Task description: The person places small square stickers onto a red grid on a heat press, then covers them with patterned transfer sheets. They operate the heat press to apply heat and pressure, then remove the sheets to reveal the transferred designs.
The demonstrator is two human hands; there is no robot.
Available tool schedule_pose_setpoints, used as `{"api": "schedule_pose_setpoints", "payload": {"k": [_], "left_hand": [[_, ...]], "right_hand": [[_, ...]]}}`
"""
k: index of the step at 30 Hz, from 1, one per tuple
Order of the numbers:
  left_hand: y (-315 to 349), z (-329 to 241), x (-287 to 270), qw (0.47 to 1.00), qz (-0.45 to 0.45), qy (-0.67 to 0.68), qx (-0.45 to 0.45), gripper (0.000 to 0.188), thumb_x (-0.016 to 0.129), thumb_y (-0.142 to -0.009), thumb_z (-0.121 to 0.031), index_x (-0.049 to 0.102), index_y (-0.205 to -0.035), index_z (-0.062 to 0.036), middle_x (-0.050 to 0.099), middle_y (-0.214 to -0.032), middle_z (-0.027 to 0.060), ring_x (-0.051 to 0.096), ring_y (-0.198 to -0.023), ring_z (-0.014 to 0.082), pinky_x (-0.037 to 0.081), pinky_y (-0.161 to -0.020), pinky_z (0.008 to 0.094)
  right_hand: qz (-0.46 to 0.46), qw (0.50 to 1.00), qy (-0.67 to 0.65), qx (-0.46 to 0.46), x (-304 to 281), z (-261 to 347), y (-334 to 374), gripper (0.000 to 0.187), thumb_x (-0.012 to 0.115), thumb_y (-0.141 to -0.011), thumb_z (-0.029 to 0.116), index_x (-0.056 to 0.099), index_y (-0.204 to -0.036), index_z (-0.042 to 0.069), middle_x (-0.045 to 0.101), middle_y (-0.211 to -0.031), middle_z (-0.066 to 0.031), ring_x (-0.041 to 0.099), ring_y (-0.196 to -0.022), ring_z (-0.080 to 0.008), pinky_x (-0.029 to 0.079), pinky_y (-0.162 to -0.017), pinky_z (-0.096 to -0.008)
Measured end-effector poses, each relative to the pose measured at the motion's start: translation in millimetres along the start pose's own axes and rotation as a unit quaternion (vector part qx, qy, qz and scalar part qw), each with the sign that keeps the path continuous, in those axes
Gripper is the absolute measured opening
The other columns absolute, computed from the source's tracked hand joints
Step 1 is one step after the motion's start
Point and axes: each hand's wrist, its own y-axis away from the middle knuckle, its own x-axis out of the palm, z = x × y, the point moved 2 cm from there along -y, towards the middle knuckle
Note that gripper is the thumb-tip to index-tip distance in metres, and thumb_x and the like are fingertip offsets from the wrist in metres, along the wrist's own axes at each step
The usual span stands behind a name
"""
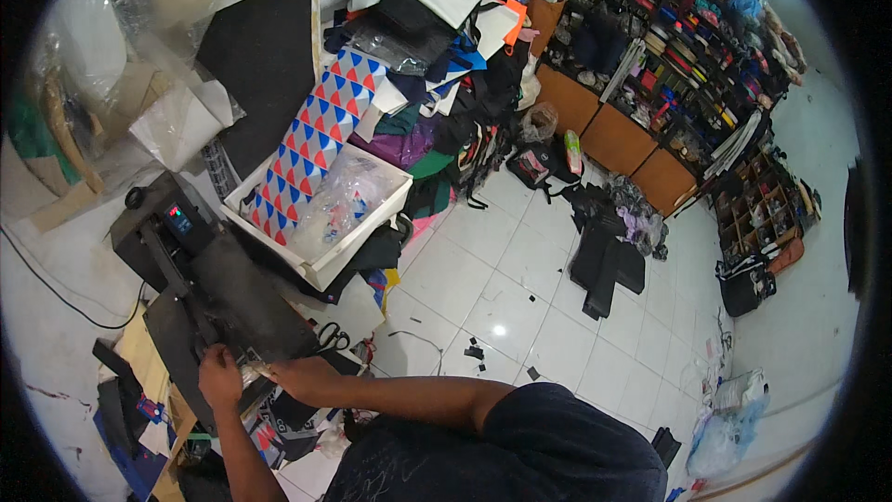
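A black heat press [172, 260] with a small lit display stands at the left, its dark upper plate swung over toward the white box. My left hand [220, 377] is at the front of its lower plate [177, 353], fingers closed; what they hold, if anything, is hidden. Just to its right, my right hand [297, 379] is closed at the edge of a small, shiny, whitish piece [249, 374], which lies between the two hands. Its kind is too small to make out. Black-handled scissors [332, 337] lie beyond my right forearm.
Behind the press, a white box [372, 207] holds plastic-wrapped items and a red, blue and grey patterned sheet [316, 144]. Fabric piles [446, 65] rise beyond it. Black pieces [609, 260] lie on the tiled floor [465, 260]; loaded shelves [669, 56] line the far wall.
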Motion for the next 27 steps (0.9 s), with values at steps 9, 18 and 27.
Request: {"api": "schedule_pose_setpoints", "payload": {"k": [9,18,27], "left_hand": [[-5,11,4,1.000,-0.003,-0.021,0.005,0.032,0.053,-0.088,-0.028,0.065,-0.112,-0.0098,0.066,-0.107,0.0172,0.061,-0.103,0.0369,0.048,-0.087,0.0432],[-8,12,4,0.999,0.003,-0.021,-0.026,0.027,0.052,-0.089,-0.027,0.066,-0.106,-0.0118,0.067,-0.103,0.0161,0.062,-0.099,0.0367,0.048,-0.085,0.0451],[-6,30,4,0.969,-0.077,0.234,-0.014,0.022,0.052,-0.092,-0.019,0.066,-0.101,-0.0036,0.069,-0.096,0.0123,0.065,-0.093,0.0260,0.049,-0.079,0.0342]], "right_hand": [[-0.017,0.975,-0.220,-0.022,3,-36,15,0.019,0.055,-0.090,0.025,0.059,-0.092,0.006,0.062,-0.085,-0.0183,0.061,-0.080,-0.0384,0.048,-0.068,-0.0457],[0.096,0.910,-0.397,0.076,1,-54,34,0.027,0.058,-0.094,0.025,0.063,-0.106,0.001,0.067,-0.077,-0.0076,0.062,-0.065,-0.0153,0.049,-0.061,-0.0297],[-0.021,0.942,-0.330,0.063,-11,-65,29,0.046,0.070,-0.086,0.022,0.053,-0.124,0.002,0.059,-0.095,-0.0083,0.058,-0.080,-0.0153,0.048,-0.072,-0.0284]]}}
